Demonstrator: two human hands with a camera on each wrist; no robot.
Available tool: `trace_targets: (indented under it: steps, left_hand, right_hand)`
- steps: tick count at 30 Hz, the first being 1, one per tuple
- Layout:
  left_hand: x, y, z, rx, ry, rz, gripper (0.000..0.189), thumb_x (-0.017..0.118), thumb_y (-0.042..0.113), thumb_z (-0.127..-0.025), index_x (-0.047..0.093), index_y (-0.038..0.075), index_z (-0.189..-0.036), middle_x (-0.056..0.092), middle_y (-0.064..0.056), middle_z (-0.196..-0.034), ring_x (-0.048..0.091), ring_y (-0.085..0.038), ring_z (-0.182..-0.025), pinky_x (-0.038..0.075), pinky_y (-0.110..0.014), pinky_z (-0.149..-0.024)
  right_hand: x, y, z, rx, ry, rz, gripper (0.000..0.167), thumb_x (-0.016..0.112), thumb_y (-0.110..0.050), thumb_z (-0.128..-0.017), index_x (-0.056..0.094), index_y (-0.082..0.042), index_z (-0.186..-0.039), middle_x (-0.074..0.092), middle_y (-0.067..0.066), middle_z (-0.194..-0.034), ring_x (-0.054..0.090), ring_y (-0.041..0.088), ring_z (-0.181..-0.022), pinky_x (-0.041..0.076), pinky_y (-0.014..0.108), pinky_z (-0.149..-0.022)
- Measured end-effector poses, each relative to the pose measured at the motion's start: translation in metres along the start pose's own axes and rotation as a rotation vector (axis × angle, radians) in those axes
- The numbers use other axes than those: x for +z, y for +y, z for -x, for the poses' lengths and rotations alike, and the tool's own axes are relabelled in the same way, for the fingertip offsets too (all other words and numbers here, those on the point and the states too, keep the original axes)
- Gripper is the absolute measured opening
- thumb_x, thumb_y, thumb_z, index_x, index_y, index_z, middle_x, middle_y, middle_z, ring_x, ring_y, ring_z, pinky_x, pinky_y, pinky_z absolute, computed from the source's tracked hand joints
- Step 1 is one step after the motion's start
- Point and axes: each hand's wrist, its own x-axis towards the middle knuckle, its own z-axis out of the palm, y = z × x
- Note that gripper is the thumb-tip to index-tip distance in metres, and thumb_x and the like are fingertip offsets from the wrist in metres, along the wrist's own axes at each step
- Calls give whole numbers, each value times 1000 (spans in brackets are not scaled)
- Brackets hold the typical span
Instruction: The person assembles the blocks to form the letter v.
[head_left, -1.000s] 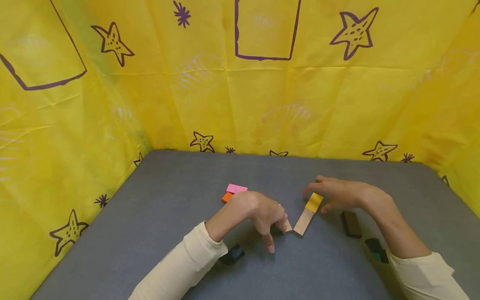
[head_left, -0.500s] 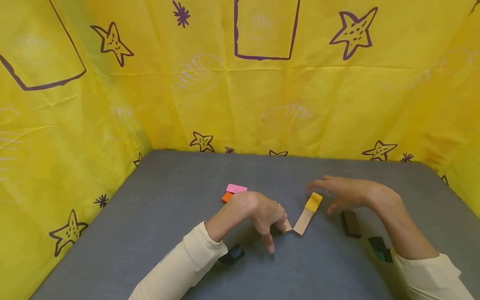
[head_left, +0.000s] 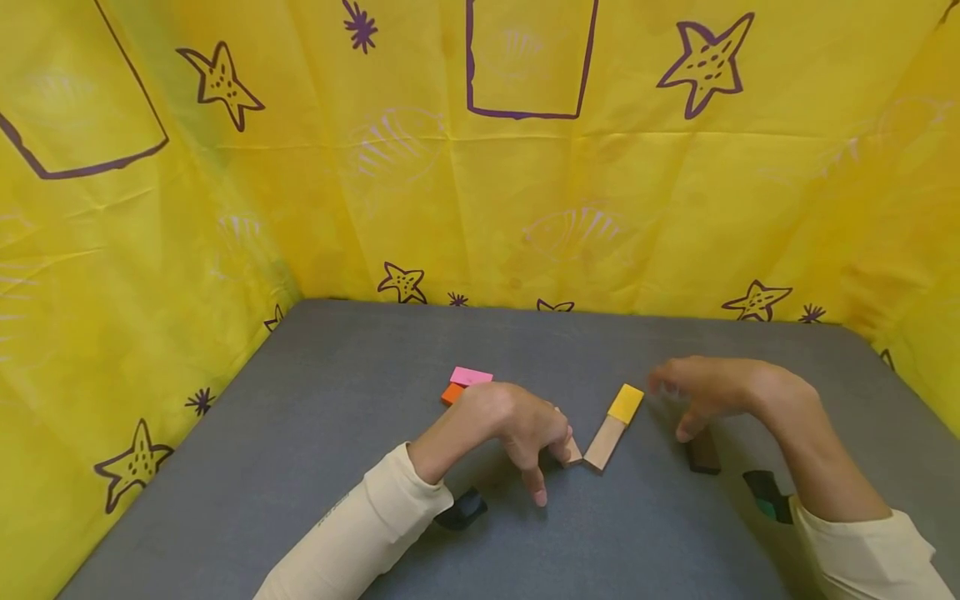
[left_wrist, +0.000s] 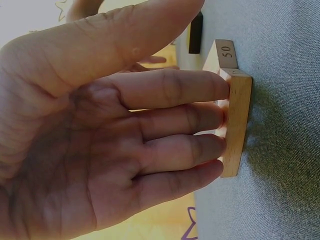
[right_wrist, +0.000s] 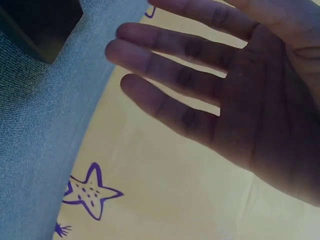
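My left hand (head_left: pixel 528 425) rests its straight fingertips on top of a plain wooden block (left_wrist: pixel 237 125), mostly covered by that hand in the head view. A corner of it meets a second plain block (head_left: pixel 603 444), whose end carries the number 50 in the left wrist view. Lined up with the far end of that second block is a yellow block (head_left: pixel 626 403). My right hand (head_left: pixel 708 392) holds nothing and hovers over a dark brown block (head_left: pixel 703 456), hiding its far part. In the right wrist view its fingers (right_wrist: pixel 165 70) are spread and nearly straight.
A pink block (head_left: pixel 472 377) and an orange block (head_left: pixel 452 393) lie together beyond the left wrist. A grey table (head_left: pixel 360 342) carries everything. Behind and beside it hangs a yellow cloth (head_left: pixel 487 208) with sea-animal drawings.
My right hand has left the yellow block's sides and moved right, to above the dark brown block. The left hand and the blocks have stayed put.
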Motion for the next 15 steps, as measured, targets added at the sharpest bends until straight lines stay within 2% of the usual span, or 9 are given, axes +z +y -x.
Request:
trace_targets:
  steps: [5, 8, 15]
  left_hand:
    - [0, -1, 0, 9, -4, -3, 67, 84, 46, -86, 63, 24, -146, 63, 9, -127, 55, -8, -110, 51, -29, -100]
    - [0, -1, 1, 14, -5, -17, 66, 84, 46, -87, 63, 24, -146, 63, 10, -125, 54, -7, -109, 51, -28, -99]
    - [0, -1, 0, 30, -2, -40, 63, 84, 47, -86, 66, 23, -142, 64, 9, -125, 55, -7, -107, 51, -27, -96]
  right_hand:
    - [0, -2, 1, 67, -26, -15, 62, 94, -15, -74, 62, -4, -125, 67, 14, -119, 64, 33, -109, 57, 52, -90]
    - [0, -2, 0, 74, -35, -18, 60, 95, -9, -71, 63, -3, -122, 68, 11, -115, 64, 30, -105, 58, 48, -86]
    - [4, 1, -1, 110, -12, 42, 55, 93, 0, -65, 64, -4, -112, 68, 6, -107, 60, 23, -92, 56, 41, -79]
